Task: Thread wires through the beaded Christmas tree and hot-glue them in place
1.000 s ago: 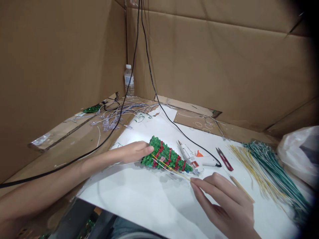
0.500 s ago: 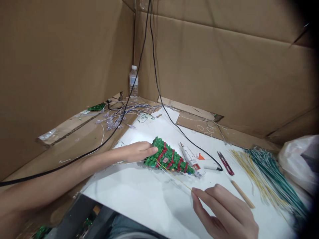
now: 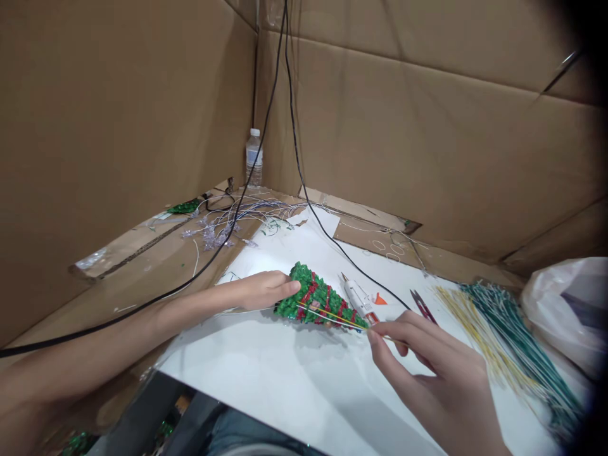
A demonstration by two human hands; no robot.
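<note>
A small green Christmas tree ornament (image 3: 327,301) with red garland bands lies tilted above the white board, its tip toward the right. My left hand (image 3: 273,289) grips its wide base, the thumb on top and the other fingers hidden behind. Between thumb and forefinger, my right hand (image 3: 427,367) pinches thin yellow and white strands (image 3: 339,316) close to the tip. These strands run along the tree's face toward its base. Just behind the tree lies a white glue gun (image 3: 358,299), with an orange piece (image 3: 380,299) beside it.
Dark red snips (image 3: 422,306) lie behind my right hand. Yellow strands (image 3: 468,316) and green strands (image 3: 513,342) are spread at right, near a white plastic bag (image 3: 560,316). A black cable (image 3: 294,133) hangs across the workspace. Wired clear pieces (image 3: 213,231) and a water bottle (image 3: 254,158) stand back left.
My right hand has moved up to the tree's tip, bringing the strands against its face. It now covers the wooden stick and part of the snips. The left hand has stayed put.
</note>
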